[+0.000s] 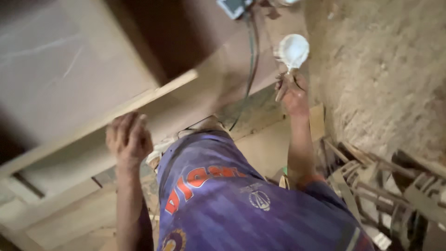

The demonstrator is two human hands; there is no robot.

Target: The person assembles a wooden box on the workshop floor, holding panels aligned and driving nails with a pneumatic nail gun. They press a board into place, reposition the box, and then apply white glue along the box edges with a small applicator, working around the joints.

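Observation:
My left hand (129, 139) curls its fingers over the edge of a long pale wooden board (153, 100) that runs diagonally across the left of the view. My right hand (292, 90) is stretched out further ahead and grips the handle of a small tool with a round white cup (293, 50) on top. A dark hose (253, 51) runs past that hand toward the top of the view. My purple shirt (232, 200) with red lettering fills the lower middle and hides what lies under it.
Flat wooden panels (55, 69) lie under and behind the board on the left. A dusty, sawdust-covered floor (385, 69) is at the right. A heap of scrap wooden strips (385, 190) sits at lower right. A small grey box (232, 7) is at the top edge.

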